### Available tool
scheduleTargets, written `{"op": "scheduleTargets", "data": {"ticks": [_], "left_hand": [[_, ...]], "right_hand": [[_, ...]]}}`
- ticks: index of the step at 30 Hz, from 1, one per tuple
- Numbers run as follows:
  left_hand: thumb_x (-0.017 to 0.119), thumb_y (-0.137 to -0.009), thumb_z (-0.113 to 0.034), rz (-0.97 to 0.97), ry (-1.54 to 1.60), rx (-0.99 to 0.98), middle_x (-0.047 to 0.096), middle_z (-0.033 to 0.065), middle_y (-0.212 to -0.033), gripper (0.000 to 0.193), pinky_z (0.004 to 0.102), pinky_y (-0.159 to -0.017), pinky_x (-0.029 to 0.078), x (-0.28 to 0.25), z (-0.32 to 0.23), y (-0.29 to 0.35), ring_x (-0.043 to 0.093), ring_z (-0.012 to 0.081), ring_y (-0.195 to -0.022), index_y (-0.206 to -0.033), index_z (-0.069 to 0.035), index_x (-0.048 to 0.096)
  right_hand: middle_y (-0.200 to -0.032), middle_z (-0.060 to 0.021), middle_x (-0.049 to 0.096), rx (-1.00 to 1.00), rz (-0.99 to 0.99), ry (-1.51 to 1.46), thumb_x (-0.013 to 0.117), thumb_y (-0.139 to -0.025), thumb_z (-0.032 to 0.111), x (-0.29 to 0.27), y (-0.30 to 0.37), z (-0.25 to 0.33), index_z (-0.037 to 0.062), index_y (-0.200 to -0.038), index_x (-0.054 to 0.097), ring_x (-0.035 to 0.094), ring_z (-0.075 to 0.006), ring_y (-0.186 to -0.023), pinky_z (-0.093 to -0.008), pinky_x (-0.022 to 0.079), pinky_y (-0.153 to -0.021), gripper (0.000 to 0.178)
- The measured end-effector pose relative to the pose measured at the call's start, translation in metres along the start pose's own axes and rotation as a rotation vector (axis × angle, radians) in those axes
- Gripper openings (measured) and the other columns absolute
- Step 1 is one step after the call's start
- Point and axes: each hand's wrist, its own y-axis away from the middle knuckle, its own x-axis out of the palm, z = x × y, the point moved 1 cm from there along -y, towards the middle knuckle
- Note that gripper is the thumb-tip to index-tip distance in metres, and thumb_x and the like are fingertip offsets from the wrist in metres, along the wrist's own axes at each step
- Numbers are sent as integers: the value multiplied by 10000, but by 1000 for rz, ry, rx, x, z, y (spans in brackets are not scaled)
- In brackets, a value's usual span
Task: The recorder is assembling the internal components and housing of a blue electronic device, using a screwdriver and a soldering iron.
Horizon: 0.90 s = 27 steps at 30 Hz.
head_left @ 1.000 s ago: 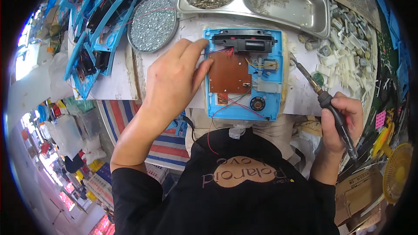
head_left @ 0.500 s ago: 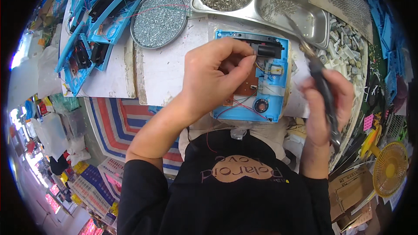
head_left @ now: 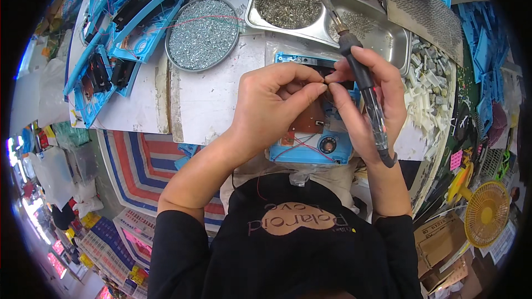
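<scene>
My left hand [head_left: 266, 99] hovers over a blue plastic housing [head_left: 343, 137], thumb and forefinger pinched on something too small to make out. A soldering iron [head_left: 363, 72] with a dark handle is held in my right hand [head_left: 392, 99], its metal tip pointing up and left over the steel tray. The thumb and fingertips of that hand meet the left fingertips above the housing. Inside the housing lie a brown circuit board [head_left: 306, 120], thin wires and a round dark part [head_left: 327, 144]. My hands cover the housing's middle and right side.
Behind the housing stands a compartmented steel tray [head_left: 327, 36] of small metal parts. A round dish [head_left: 202, 33] of silvery pieces sits left of it, near wired blue housings [head_left: 138, 47]. Pale plastic pieces [head_left: 429, 86] are heaped at right; a yellow fan [head_left: 486, 213] stands lower right.
My right hand has moved left to meet the left fingertips, carrying the soldering iron; its tip now lies farther left, over the tray. The left hand stays pinched in nearly the same place.
</scene>
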Motion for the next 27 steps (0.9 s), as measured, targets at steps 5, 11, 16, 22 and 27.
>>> {"op": "scheduleTargets", "data": {"ticks": [5,11,16,22,27], "left_hand": [[750,-907,-43,13,-284,215,731,44,-863,108,220,-642,527,-3,0,-2,663,66,-719,-1000,13,749],[761,-844,-60,8,-407,307,698,106,-802,116,331,-596,524,-2,-2,-3,663,210,-643,-949,-15,737],[752,-856,-61,24,-450,382,708,122,-858,109,345,-665,535,-7,0,-5,685,254,-741,-948,-6,737],[719,-877,-8,65,-500,422,689,121,-895,70,315,-707,529,-7,1,-7,680,228,-806,-942,19,719],[712,-870,-12,34,-587,418,603,149,-1079,56,337,-702,522,-1,-4,-1,646,270,-781,-909,12,679]], "right_hand": [[-1138,-123,672,-34,49,72,723,-833,-134,-2,3,0,14,-1352,535,699,-168,-988,-300,559,-903,572],[-1064,-107,678,-81,44,129,744,-789,-125,2,-3,-2,52,-1281,609,692,-170,-903,-288,549,-824,540],[-1003,-95,683,-79,-33,126,759,-769,-105,2,-1,-4,73,-1230,661,677,-187,-832,-293,544,-777,504],[-1022,-100,682,-90,-39,186,791,-773,-76,-10,8,-3,38,-1244,647,679,-181,-889,-286,537,-822,505],[-1077,-141,631,-132,-108,160,784,-840,-27,-59,27,13,-28,-1273,573,632,-194,-928,-315,515,-839,481]]}}
